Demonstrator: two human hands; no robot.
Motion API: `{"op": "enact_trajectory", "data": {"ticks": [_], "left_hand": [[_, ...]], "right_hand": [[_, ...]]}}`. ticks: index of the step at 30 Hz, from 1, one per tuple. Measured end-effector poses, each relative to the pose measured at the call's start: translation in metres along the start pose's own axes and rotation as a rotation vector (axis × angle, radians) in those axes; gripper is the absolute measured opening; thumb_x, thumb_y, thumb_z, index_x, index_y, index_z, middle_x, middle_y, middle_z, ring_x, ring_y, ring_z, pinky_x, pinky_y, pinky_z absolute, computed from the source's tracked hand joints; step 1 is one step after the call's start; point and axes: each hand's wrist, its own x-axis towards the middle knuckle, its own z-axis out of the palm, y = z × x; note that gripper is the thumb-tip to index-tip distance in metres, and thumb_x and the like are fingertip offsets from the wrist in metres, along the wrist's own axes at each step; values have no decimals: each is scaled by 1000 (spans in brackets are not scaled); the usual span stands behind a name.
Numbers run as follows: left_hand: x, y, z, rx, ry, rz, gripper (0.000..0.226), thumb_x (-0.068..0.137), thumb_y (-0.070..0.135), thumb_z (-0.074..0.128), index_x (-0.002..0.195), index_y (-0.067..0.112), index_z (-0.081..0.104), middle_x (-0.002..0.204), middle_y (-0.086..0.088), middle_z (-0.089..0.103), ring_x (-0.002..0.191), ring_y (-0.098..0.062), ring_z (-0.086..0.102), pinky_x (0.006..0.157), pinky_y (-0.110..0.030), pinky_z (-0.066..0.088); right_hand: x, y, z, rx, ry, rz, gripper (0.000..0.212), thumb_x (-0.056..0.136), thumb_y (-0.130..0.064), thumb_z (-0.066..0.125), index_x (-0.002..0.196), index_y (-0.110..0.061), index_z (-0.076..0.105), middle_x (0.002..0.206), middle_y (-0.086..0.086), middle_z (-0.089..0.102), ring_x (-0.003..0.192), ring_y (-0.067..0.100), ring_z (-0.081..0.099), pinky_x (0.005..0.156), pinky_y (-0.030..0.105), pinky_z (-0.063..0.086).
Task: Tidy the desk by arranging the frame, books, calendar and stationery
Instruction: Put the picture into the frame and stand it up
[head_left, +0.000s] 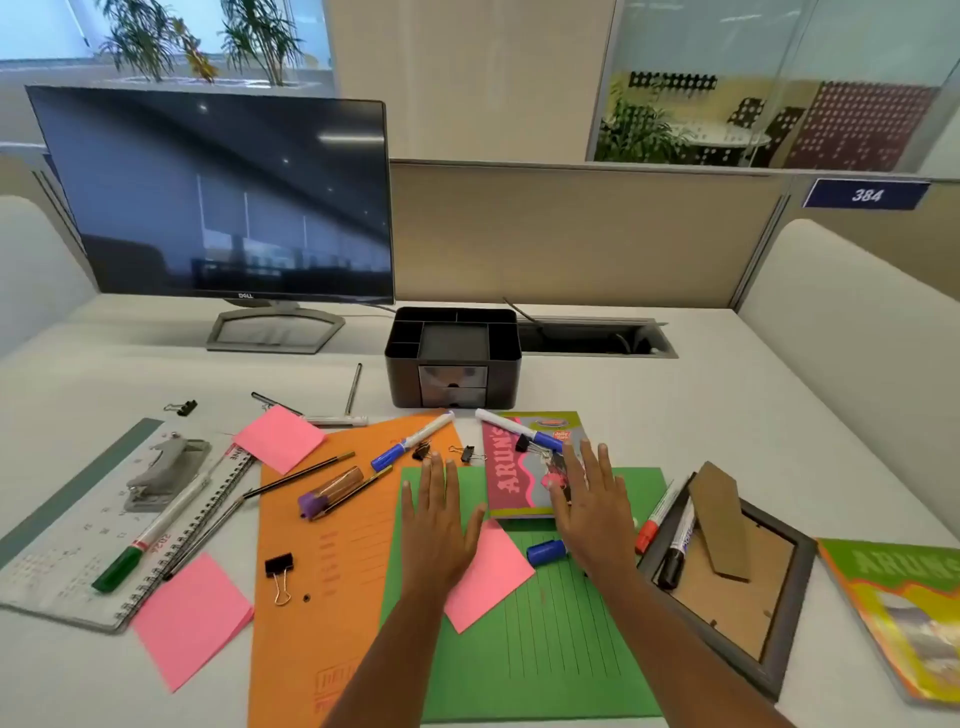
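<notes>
pink "arun's" book (511, 475) — dell monitor (218, 197), "384" sign (866, 195)

DELL is being displayed on the lower edge of the monitor (213, 197). The number 384 is being shown in white on a blue sign (866, 195). ARUN'S is being shown along the pink book (511, 480), and the letters ARUN are being shown on the green book (904, 597), whose title is being cut off at the right edge. The small print on the calendar (78, 561) is being blurred beyond reading.
</notes>
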Motion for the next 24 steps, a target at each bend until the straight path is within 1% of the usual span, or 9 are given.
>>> {"op": "enact_trajectory", "data": {"ticks": [2,3,4,6,7,9,11,20,24], "left_hand": [[-1,0,-3,1,-5,-35,73,95,50,0,132,4,44,139,-17,44,139,-29,25,114,-41,8],[-2,0,-2,15,-12,-47,75,94,49,0,130,5,48,137,-19,46,133,-32,37,113,-44,18],[-4,0,-3,19,-49,-85,74,93,50,2,132,5,48,139,-20,42,130,-32,41,110,-47,27],[-4,3,-6,-3,-108,-99,76,84,50,9,134,6,45,144,-21,34,132,-33,38,105,-51,32],[-4,3,-7,5,-119,-93,81,80,51,5,138,6,39,148,-21,28,136,-34,31,108,-50,27],[-6,3,-8,3,-232,-87,94,68,54,-14,147,11,13,155,-16,1,144,-30,4,116,-43,4],[-6,3,-12,-18,-257,-111,97,62,53,-22,148,14,1,156,-12,-9,144,-26,-7,116,-40,-5],[-9,2,-12,-52,-243,-115,95,63,54,-20,148,16,1,156,-9,-10,144,-24,-10,111,-34,-12],[-10,3,-11,-71,-230,-115,95,64,53,-18,148,16,2,156,-10,-8,144,-24,-8,115,-37,-8]], "right_hand": [[-2,0,3,24,-12,19,67,95,-49,8,134,-9,44,137,16,48,126,37,42,90,53,44],[-3,1,7,26,-8,22,64,95,-47,13,135,-8,44,137,15,47,127,37,42,91,53,43],[-6,2,9,25,-8,35,61,93,-45,19,135,-8,43,138,15,46,127,38,41,92,53,42],[-10,4,14,26,-11,43,59,89,-41,24,133,-8,45,137,16,47,127,39,41,93,54,42],[-12,5,15,24,-8,49,58,90,-42,23,131,-8,48,135,16,50,125,39,43,92,54,42],[-15,5,16,34,-19,65,60,92,-44,20,126,-7,53,130,17,54,121,40,48,91,55,43],[-16,4,16,63,-41,93,60,89,-43,22,125,-7,54,130,17,54,121,39,48,93,55,41],[-20,2,14,89,-87,118,66,87,-46,16,132,-10,48,139,14,46,130,35,38,102,52,32],[-20,3,13,97,-89,132,67,86,-47,14,133,-11,47,140,12,44,132,33,35,104,50,30]]}}
